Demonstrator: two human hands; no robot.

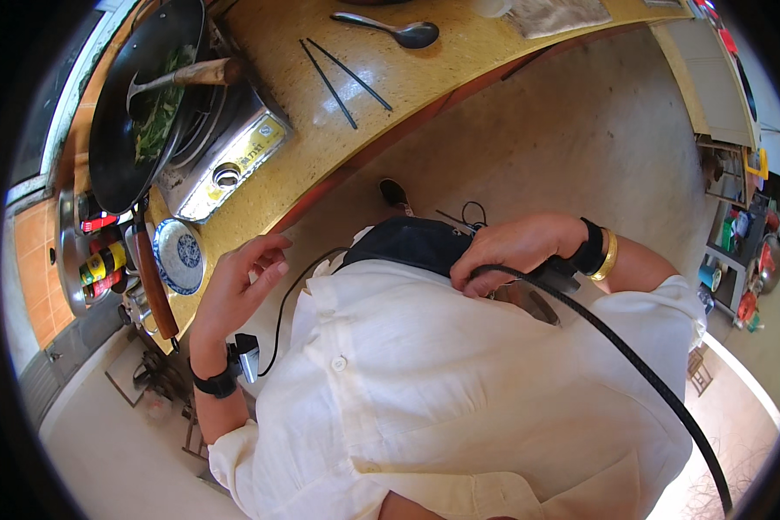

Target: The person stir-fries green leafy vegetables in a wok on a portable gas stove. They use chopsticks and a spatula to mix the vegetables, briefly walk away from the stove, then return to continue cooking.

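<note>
My left hand (244, 279) is raised beside the counter edge, its fingers loosely bent and apart, with nothing in it. It is nearest to a blue-and-white patterned plate (181, 257) on the counter. At my waist, my right hand (517, 247) has its fingers curled around a thick black braided cable (611, 325); the fingertips are partly hidden against my white shirt (416, 364). Left of me a black wok (114, 143) stands tilted in view on a gas stove (234, 172). Green leaves (159, 127) lie in it, along with a wooden-handled spatula (201, 73).
On the yellow counter (286, 188) lie dark chopsticks (344, 81) and a metal ladle (409, 34). The wok's wooden handle (153, 286) juts past the plate, near several bottles (104, 263). A thin cable (286, 305) hangs near my left wrist. A shelf (728, 260) stands far right.
</note>
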